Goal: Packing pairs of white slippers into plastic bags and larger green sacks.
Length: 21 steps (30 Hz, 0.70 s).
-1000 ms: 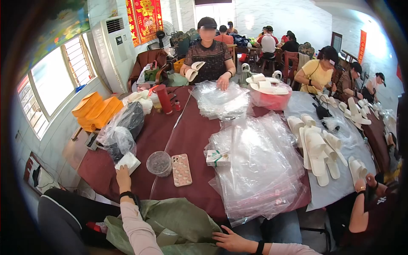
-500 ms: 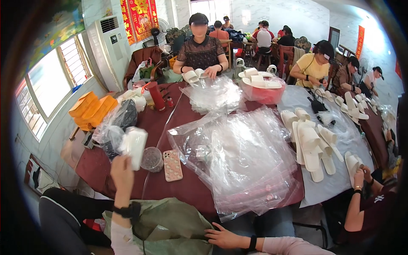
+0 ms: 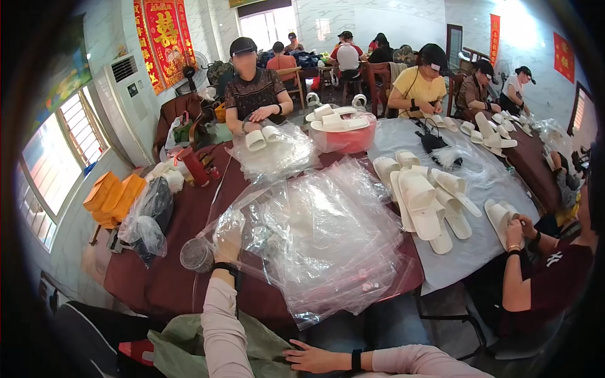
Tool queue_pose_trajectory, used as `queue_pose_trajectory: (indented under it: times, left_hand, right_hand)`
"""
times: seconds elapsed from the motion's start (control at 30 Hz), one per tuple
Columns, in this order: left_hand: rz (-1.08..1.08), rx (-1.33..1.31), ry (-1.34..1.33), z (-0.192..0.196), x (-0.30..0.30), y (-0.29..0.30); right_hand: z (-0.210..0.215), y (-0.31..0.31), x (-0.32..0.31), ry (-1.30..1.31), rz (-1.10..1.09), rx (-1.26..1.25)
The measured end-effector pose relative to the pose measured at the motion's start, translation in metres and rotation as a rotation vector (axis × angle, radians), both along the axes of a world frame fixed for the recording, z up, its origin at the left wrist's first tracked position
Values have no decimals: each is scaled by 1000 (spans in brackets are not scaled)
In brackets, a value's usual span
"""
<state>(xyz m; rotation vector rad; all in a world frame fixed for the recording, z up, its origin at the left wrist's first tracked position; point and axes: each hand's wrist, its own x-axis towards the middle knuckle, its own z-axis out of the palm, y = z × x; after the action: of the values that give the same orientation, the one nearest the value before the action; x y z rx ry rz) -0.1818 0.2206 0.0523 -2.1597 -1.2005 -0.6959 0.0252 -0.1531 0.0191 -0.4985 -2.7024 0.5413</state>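
My left hand [image 3: 227, 247] reaches over the maroon table at the left edge of a pile of clear plastic bags [image 3: 315, 217]. It is closed on a white packet [image 3: 229, 223], a pale block partly blurred among the bags. Just left of the hand stands a round clear tub [image 3: 196, 254] with dark contents. Low in the view, my right hand [image 3: 310, 357] lies with fingers apart on the edge of a green sack [image 3: 183, 346] at my lap. Nothing shows in its grasp.
White slippers [image 3: 419, 195] lie on a grey sheet to the right, where a co-worker's hands [image 3: 517, 230] handle another pair. Across the table a person stands behind slippers on bags [image 3: 271, 151]. Orange boxes [image 3: 113, 198], a dark bag [image 3: 154, 211] and a red cylinder [image 3: 192, 165] line the left.
My left hand has moved right and lowered the white packet from above the table to the bag pile's edge. The phone is now hidden. My view has turned right; the right hand stays on the sack.
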Motion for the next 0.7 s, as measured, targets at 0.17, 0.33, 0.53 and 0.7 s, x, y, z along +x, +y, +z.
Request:
queue_pose_trajectory:
  times: [0.17,0.33,0.53,0.7]
  left_hand:
    - [143,-319,-148,-8,-7,-9]
    - [30,-62,3,27,25,-47]
    - [-475,-828,-680,45,119,-148]
    - [-300,-632,-145,45,157,-175]
  right_hand:
    - [0,-5,-2,71,42,16]
    - [10,-1,6,-25,26,-6]
    - [-7,5,7,-48,8,84]
    - [13,16,13,66,32,193]
